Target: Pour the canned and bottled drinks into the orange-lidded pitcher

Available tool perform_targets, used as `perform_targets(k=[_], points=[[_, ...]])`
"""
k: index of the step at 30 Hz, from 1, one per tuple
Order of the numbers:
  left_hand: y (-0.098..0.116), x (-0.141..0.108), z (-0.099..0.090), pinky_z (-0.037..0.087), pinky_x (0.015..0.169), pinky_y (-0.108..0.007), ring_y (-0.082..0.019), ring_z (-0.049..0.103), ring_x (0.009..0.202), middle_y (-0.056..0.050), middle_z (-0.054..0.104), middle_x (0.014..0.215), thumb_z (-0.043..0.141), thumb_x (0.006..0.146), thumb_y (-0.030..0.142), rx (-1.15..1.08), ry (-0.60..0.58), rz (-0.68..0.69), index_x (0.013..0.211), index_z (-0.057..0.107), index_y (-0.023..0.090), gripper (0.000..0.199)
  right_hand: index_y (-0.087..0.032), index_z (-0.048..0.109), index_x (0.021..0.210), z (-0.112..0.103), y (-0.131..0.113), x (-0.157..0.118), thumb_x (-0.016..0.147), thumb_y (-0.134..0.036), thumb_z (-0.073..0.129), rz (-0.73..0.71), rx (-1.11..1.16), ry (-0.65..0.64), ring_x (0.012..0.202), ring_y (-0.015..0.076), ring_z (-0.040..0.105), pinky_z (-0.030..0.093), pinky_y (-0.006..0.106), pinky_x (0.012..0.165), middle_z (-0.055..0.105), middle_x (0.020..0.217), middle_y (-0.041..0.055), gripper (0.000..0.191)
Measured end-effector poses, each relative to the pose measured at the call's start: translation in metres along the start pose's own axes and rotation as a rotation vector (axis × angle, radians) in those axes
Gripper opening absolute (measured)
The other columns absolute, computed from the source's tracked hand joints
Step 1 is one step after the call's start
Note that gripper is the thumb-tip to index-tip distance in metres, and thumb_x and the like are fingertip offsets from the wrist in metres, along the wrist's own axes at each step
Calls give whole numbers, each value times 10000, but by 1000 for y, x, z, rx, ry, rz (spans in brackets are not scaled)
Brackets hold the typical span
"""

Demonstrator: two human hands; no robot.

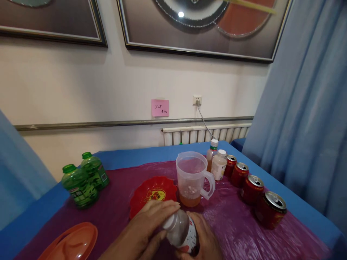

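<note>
A clear bottle (182, 229) with a white label and dark contents is tilted in front of me, its white cap end toward the left. My right hand (207, 234) wraps round its body. At the cap end, my left hand (148, 224) is closed over the white cap, fingers bent round it. Just beyond the bottle stands a translucent plastic pitcher (189, 175), with some amber liquid at its bottom and its handle to the right. Left of the pitcher lies a red scalloped plate (139, 193) with a yellow design, partly hidden by my left hand.
Two green bottles (80, 187) stand at the left, behind an orange lid (77, 242). Several red cans (252, 189) line the right side, near a white-capped bottle (219, 166) and a slimmer bottle (212, 153). Purple plastic sheeting (238, 231) covers the blue table.
</note>
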State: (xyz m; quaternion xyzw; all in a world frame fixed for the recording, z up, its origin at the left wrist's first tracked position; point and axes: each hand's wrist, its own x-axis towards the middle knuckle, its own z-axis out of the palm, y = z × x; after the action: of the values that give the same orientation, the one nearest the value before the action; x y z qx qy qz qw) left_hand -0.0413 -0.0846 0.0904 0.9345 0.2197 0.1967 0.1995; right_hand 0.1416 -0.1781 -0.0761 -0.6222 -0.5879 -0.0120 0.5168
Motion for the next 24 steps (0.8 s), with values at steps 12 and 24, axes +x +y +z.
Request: perform_targets(k=[12,24], points=[[19,2,-7,554,948,-296,-187,694,1078,14,741,1156,612,910,211,-438,-82,17,1199,667,369,334,-292,597,1235,8,-15,-10,757,-502,739,123,303,-172,844,250,708,593,328,710,716,995,42,541],[-3,-3,3,540,915,-342,-240,688,982,-28,745,1035,850,676,436,-457,166,-177,1032,757,301,392,-260,651,1232,5,-36,1,725,-576,753,242,390,-210,896,296,720,601,367,763,741,1048,74,607]])
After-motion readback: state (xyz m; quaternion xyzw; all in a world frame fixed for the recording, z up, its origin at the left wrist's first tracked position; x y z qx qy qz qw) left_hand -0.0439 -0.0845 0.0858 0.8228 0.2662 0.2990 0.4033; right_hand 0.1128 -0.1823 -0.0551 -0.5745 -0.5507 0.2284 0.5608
